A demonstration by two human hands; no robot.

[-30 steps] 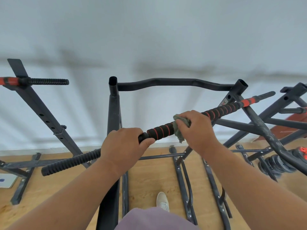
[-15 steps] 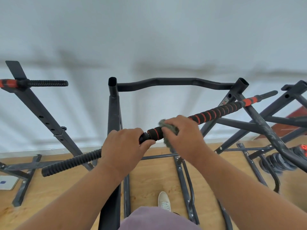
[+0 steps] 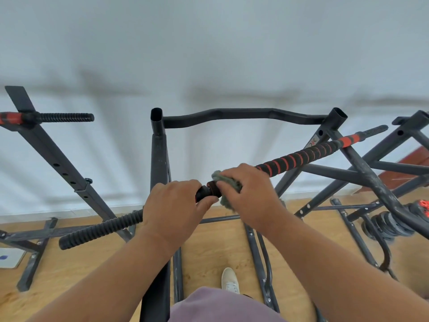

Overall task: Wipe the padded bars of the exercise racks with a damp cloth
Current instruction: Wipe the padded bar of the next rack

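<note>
A long bar runs from lower left to upper right across the black rack. Its middle stretch is black padding with red spiral stripes; its left end is ribbed black. My left hand grips the bar just left of the padding's near end. Wrapped around that near end is a grey-green cloth, held there by my right hand. The two hands almost touch.
Another rack upright with a ribbed bar end stands at the left. More dark frames cross at the right above a stack of weight plates. Rack feet lie on the wooden floor around my shoe. A white wall is behind.
My right hand has slid the cloth down the padded bar to the left, toward my left hand. The left hand has kept its grip in place.
</note>
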